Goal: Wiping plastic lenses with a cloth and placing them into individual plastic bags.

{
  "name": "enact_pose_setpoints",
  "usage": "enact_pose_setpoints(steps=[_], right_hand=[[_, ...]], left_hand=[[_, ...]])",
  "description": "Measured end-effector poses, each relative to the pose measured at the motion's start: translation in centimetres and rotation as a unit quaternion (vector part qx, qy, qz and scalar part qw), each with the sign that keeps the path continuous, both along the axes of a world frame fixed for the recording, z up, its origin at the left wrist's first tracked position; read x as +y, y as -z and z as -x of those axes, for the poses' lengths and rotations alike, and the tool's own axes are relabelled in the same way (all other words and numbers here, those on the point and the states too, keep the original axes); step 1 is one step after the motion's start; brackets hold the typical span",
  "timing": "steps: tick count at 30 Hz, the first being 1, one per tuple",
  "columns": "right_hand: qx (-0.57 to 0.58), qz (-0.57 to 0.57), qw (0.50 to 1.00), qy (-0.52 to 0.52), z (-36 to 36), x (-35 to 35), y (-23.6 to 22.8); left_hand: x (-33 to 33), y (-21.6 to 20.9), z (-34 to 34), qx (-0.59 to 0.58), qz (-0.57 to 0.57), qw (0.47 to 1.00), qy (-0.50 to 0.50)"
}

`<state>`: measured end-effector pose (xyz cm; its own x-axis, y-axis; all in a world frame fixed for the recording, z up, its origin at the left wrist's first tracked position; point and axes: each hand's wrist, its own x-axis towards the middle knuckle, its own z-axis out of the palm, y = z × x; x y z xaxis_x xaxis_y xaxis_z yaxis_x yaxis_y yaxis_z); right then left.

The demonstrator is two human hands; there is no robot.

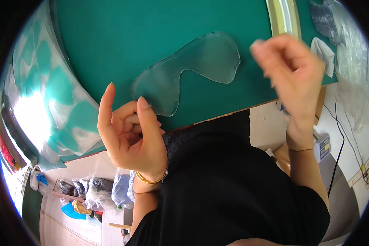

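A clear goggle-shaped lens [209, 57] lies flat on the green tabletop [110, 37], its notch facing my body. My left hand [133, 135] is at the lens's lower left end, palm turned up. Its index finger stretches out, the thumb stands apart, and the other fingers curl loosely around nothing I can see. In the picture the thumb tip overlaps the lens edge; whether it touches cannot be made out. To the right of the lens, my right hand [293, 69] is raised, apart from it. Its fingers are bent and smeared by motion, so any small thing in them is hidden.
Clear plastic sheets with lens-like shapes [59, 92] cover the left side, reflecting a bright glare. At the top right are a pale yellow curved strip [277, 18], a white cloth [324, 55] and clear plastic bags [352, 69]. Black cables [336, 135] hang below, beyond the table's front edge.
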<state>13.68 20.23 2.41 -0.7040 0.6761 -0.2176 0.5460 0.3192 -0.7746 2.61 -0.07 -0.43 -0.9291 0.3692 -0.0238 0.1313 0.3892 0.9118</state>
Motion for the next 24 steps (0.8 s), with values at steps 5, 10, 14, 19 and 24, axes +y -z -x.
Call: enact_pose_setpoints(steps=[5, 10, 14, 19, 24], right_hand=[[-0.034, -0.512, 0.858, -0.002, -0.3, 5.2, 2.2], [-0.04, -0.151, 0.98, 0.127, 2.1, 4.0, -1.5], [0.047, -0.021, 0.993, 0.106, 2.4, 0.9, -3.4], [0.004, -0.261, 0.961, -0.089, 2.9, -2.9, -1.0], [-0.157, -0.151, 0.973, -0.075, 3.1, -1.2, -3.8]], left_hand=[[0.3, -0.2, -0.3, -0.002, -0.004, 1.0, -0.017], [0.8, 0.3, -0.5, -0.015, -0.013, 1.0, -0.02], [0.8, 0.0, -0.4, -0.011, -0.011, 1.0, -0.014], [0.7, 0.2, -0.3, -0.003, -0.003, 1.0, -0.027], [0.8, 0.1, -0.3, 0.003, -0.013, 1.0, -0.021]])
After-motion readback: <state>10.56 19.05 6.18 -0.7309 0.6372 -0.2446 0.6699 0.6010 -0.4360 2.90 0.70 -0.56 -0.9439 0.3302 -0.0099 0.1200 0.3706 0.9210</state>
